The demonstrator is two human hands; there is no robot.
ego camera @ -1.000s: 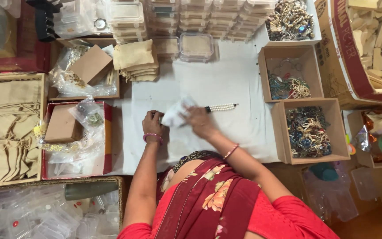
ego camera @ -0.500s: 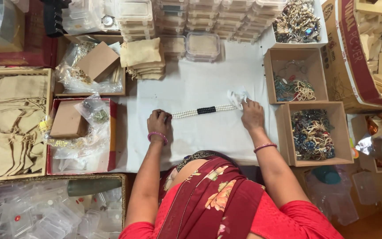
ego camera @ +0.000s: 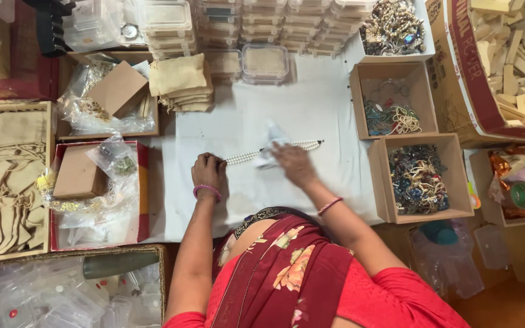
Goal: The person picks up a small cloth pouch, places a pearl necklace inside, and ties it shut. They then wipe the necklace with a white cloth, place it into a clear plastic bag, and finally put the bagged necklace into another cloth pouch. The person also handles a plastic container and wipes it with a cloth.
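Note:
A long white bead necklace [ego camera: 302, 145] lies stretched across the white cloth-covered table [ego camera: 311, 103]. My left hand [ego camera: 208, 171] pins its left end to the table with closed fingers. My right hand [ego camera: 294, 164] holds a crumpled white cloth [ego camera: 271, 146] pressed on the middle of the necklace, hiding its dark bead section. Both wrists wear pink bangles.
Two cardboard boxes of mixed jewellery [ego camera: 420, 179] [ego camera: 393, 118] stand at the right. Stacked clear plastic cases [ego camera: 267, 61] and folded beige pouches [ego camera: 180, 82] line the back. More pouches [ego camera: 4, 176] and a red tray with a brown box [ego camera: 80, 176] are at the left.
My right hand slid the cloth from the necklace's left end to its right end, then back to the middle. My left hand stayed on the left end.

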